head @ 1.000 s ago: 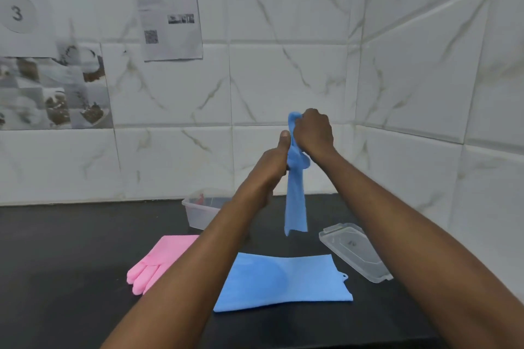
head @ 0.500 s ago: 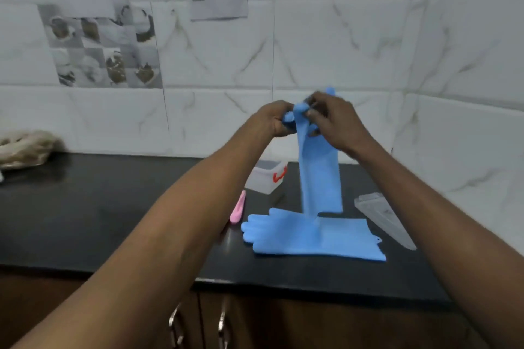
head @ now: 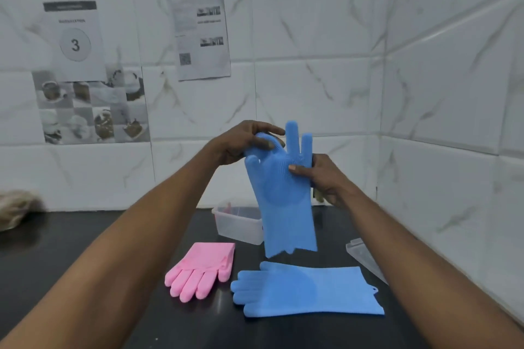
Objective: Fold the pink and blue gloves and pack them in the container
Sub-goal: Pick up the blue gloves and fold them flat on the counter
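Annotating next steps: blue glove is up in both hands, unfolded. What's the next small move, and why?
Probably fold the finger end down toward the cuff. The held blue glove hangs full length, the left hand bends part of its top over, the right hand pinches its side, and the open container behind looks shorter.

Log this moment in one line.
left hand: grips fingers of raised blue rubber glove | right hand: pinches its palm | second blue rubber glove, pink rubber glove: on black counter | clear plastic container: open
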Demonstrator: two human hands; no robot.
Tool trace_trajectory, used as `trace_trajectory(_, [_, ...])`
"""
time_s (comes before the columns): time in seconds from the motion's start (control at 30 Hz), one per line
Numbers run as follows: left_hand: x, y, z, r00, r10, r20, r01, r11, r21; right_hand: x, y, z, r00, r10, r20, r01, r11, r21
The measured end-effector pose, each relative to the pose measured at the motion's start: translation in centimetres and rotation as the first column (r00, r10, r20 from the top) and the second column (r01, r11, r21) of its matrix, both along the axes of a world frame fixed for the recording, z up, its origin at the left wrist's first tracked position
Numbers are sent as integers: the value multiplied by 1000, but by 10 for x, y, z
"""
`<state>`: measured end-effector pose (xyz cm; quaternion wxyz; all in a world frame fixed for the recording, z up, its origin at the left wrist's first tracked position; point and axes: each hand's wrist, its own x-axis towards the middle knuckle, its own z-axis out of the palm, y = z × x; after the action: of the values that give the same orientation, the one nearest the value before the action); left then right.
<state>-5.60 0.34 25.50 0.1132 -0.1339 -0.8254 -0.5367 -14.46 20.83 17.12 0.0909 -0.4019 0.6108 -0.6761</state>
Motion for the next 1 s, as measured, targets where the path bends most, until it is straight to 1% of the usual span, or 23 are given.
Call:
trace_trajectory(0.07, [-2,-3,-5,996,76,-41,-74,996,57,4,-8,0,998,-11,68,18,994,-103])
trace_trajectory(0.1, [-4,-4,-7,988,139,-71,-132,987,95,6,-10,0,995,-10,98,22,991,-129])
trace_trajectory(0.17, [-5,-5,-12,953,286,-102,-258,940,224,6,-12,1,987,10,159,13,989,-147])
trace_trajectory(0.2, [-6,-6,-14,936,340,-94,-299,906,300,5,-12,1,982,30,187,-2,989,-150])
trace_trajectory(0.27, [-6,-8,-22,926,375,-36,-324,841,434,3,-10,0,969,83,231,-45,985,-169])
trace_trajectory(0.37, [-7,-12,-34,913,406,43,-364,760,539,0,-5,-2,948,163,272,-109,973,-202])
trace_trajectory(0.43, [-6,-16,-43,877,474,82,-436,712,550,-2,-1,-4,936,202,288,-140,965,-220])
trace_trajectory(0.47, [-3,-17,-48,875,471,114,-453,712,537,-2,1,-5,930,216,296,-151,962,-228])
trace_trajectory(0.5, [0,-16,-54,890,428,159,-446,740,504,-3,3,-7,924,229,306,-160,959,-236])
trace_trajectory(0.57, [7,-9,-72,929,235,286,-346,828,442,-3,6,-10,910,252,330,-174,953,-248])
trace_trajectory(0.63, [9,1,-91,933,50,358,-220,864,452,-1,7,-12,900,262,349,-182,952,-246])
trace_trajectory(0.67, [7,5,-98,934,14,356,-188,869,459,0,7,-13,897,261,356,-182,953,-241])
trace_trajectory(0.73, [3,12,-103,954,18,299,-166,863,478,5,6,-13,897,255,361,-183,958,-222])
trace_trajectory(0.83, [0,18,-99,989,14,149,-95,828,553,8,6,-13,894,256,367,-187,959,-215])
trace_trajectory(0.87, [-1,18,-96,992,29,125,-96,821,563,7,7,-15,889,260,377,-185,957,-224])
trace_trajectory(0.93, [-1,17,-92,988,82,131,-141,827,544,2,9,-19,868,288,405,-198,948,-249])
trace_trajectory(0.97, [1,20,-90,980,124,153,-187,832,522,0,11,-22,861,298,412,-205,945,-255])
trace_trajectory(1.0, [2,23,-87,961,201,188,-268,841,471,-2,12,-24,861,295,415,-203,946,-253])
